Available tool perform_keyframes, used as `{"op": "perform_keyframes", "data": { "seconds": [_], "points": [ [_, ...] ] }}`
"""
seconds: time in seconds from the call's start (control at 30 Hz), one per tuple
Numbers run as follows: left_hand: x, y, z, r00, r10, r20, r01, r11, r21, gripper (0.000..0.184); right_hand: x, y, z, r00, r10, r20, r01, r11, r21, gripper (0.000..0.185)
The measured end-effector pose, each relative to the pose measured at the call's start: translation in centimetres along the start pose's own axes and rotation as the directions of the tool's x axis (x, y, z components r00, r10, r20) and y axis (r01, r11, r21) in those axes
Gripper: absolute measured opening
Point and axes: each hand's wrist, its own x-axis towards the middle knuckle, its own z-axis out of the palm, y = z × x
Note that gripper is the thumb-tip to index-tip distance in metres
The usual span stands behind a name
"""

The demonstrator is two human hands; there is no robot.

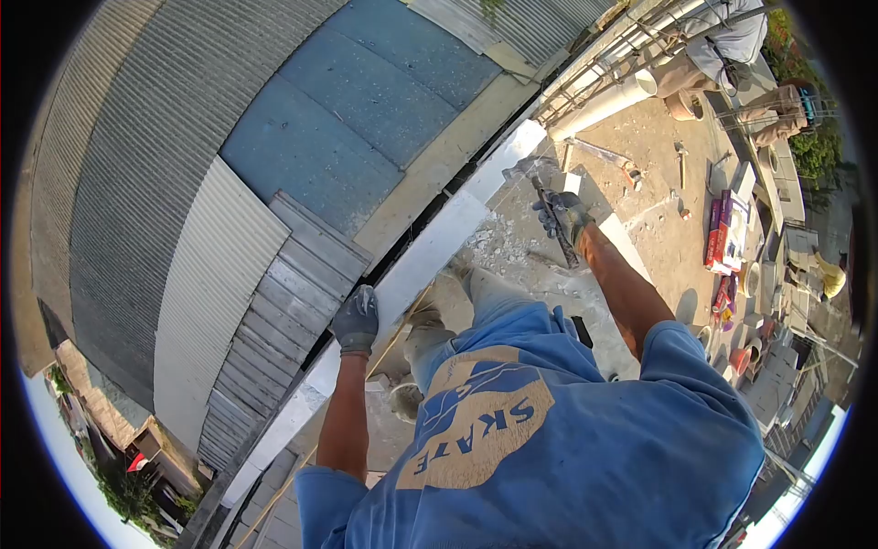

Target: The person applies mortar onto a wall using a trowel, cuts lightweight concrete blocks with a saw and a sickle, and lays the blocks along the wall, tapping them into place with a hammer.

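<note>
My left hand [355,322], in a dark grey glove, is closed at the outer edge of the white block wall [425,249]. Its fingers curl downward, and whatever lies inside them is hidden. My right hand [565,220], in a worn grey glove, is wrapped round a long, narrow, dark tool [562,240] with a grey, blurred end near the wall. The tool's exact kind does not show. Below and beside it, broken white chips [498,240] lie over the dusty floor near my legs.
Blue sheet roofing [338,119] and corrugated roofing [165,119] lie beyond the wall, past a dark gap. A thick white pipe [604,105], a hammer [680,165], red-and-white boxes [728,231] and buckets are on the right. Other people work at the upper right.
</note>
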Motion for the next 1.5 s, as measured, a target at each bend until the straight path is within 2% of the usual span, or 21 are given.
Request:
{"op": "perform_keyframes", "data": {
  "seconds": [0.17, 0.23, 0.27, 0.53, 0.63, 0.7, 0.77, 0.83, 0.87, 0.9, 0.93, 0.97, 1.0, 1.03, 1.1, 1.17, 1.2, 1.27, 1.33, 1.43, 1.5],
  "points": [
    [0.3, 0.4, -0.1, 1.0, 0.003, -0.002, -0.004, 0.997, -0.071, 0.042, 1.0, 0.2, 2.3, 0.991, 0.08, -0.107, -0.098, 0.979, -0.18, 0.034],
    [0.4, 0.7, -0.7, 0.999, 0.008, 0.043, -0.005, 0.998, -0.068, 0.041, 0.9, 0.9, 3.0, 0.986, 0.165, -0.035, -0.167, 0.921, -0.351, 0.034],
    [0.3, 0.6, -0.7, 0.999, 0.004, 0.043, -0.001, 0.997, -0.072, 0.041, 0.5, 0.9, 2.8, 0.996, 0.091, 0.014, -0.075, 0.891, -0.447, 0.038],
    [0.5, 0.2, -0.4, 0.996, -0.005, 0.095, 0.006, 1.0, -0.012, 0.041, 0.2, 0.8, 3.6, 0.991, 0.098, -0.088, -0.112, 0.979, -0.168, 0.039],
    [0.4, 0.1, -0.3, 1.0, 0.019, 0.008, -0.018, 0.996, -0.087, 0.042, -0.2, 0.1, 2.9, 0.995, 0.012, 0.101, 0.04, 0.867, -0.496, 0.036],
    [0.6, -0.2, -0.3, 1.0, 0.027, -0.002, -0.027, 0.997, -0.074, 0.042, -0.2, 0.8, 2.4, 0.998, 0.053, 0.027, -0.035, 0.891, -0.453, 0.037],
    [0.5, -0.1, -0.3, 1.0, 0.022, -0.008, -0.023, 0.998, -0.066, 0.042, -1.2, 2.9, 1.7, 0.98, -0.032, -0.196, -0.037, 0.94, -0.339, 0.034],
    [0.6, 0.2, -1.0, 1.0, 0.017, 0.009, -0.016, 0.998, -0.068, 0.042, -3.9, 4.9, 2.3, 0.863, -0.301, -0.405, 0.044, 0.845, -0.533, 0.029],
    [0.6, 0.1, -0.9, 1.0, 0.014, 0.024, -0.013, 0.999, -0.05, 0.041, -4.2, 6.8, 0.6, 0.772, -0.509, -0.381, 0.129, 0.712, -0.69, 0.026],
    [0.7, 0.0, -0.9, 1.0, -0.001, 0.023, 0.003, 0.998, -0.057, 0.041, -5.6, 7.1, 0.3, 0.644, -0.728, -0.235, 0.215, 0.468, -0.857, 0.023],
    [0.8, -0.1, -1.0, 0.999, 0.011, 0.044, -0.009, 0.999, -0.046, 0.041, -7.4, 6.7, 0.9, 0.462, -0.884, -0.07, 0.197, 0.179, -0.964, 0.021],
    [0.8, -0.1, -1.0, 0.998, 0.021, 0.066, -0.019, 0.999, -0.036, 0.04, -8.8, 5.7, 1.5, 0.47, -0.881, -0.056, 0.196, 0.166, -0.966, 0.021],
    [0.6, -0.3, -0.9, 0.998, 0.054, 0.032, -0.054, 0.998, -0.016, 0.038, -10.3, 4.4, 2.9, 0.486, -0.874, 0.008, 0.274, 0.144, -0.951, 0.02],
    [0.7, -0.2, -1.2, 0.995, 0.038, 0.088, -0.038, 0.999, -0.009, 0.036, -11.7, 3.3, 4.2, 0.497, -0.865, 0.069, 0.351, 0.127, -0.928, 0.02],
    [0.4, -0.4, -0.9, 0.997, 0.073, 0.023, -0.073, 0.997, -0.012, 0.035, -11.8, 1.6, 7.0, 0.524, -0.833, 0.178, 0.379, 0.041, -0.925, 0.017],
    [0.5, -0.1, -1.1, 0.998, 0.062, 0.017, -0.062, 0.997, -0.041, 0.039, -10.6, 0.9, 8.6, 0.464, -0.798, 0.384, 0.581, -0.053, -0.812, 0.015],
    [0.7, -0.1, -1.1, 0.997, 0.037, 0.061, -0.035, 0.999, -0.038, 0.04, -9.8, 1.1, 8.7, 0.461, -0.799, 0.386, 0.586, -0.052, -0.809, 0.015],
    [0.9, 0.0, -1.3, 0.995, 0.009, 0.101, -0.006, 0.999, -0.033, 0.042, -8.1, 1.7, 8.3, 0.67, -0.552, 0.496, 0.492, -0.17, -0.854, 0.014],
    [1.0, 0.0, -1.6, 0.985, -0.006, 0.173, 0.003, 1.0, 0.021, 0.044, -8.3, 1.5, 8.5, 0.669, -0.549, 0.501, 0.516, -0.142, -0.845, 0.013],
    [1.1, -0.1, -1.5, 0.987, 0.006, 0.159, -0.001, 1.0, -0.028, 0.044, -9.2, 0.8, 9.3, 0.674, -0.553, 0.491, 0.548, -0.072, -0.833, 0.013],
    [1.2, -0.1, -1.5, 0.984, -0.014, 0.179, 0.015, 1.0, -0.006, 0.044, -9.8, 0.2, 10.0, 0.616, -0.607, 0.502, 0.586, -0.072, -0.807, 0.012]
  ]
}}
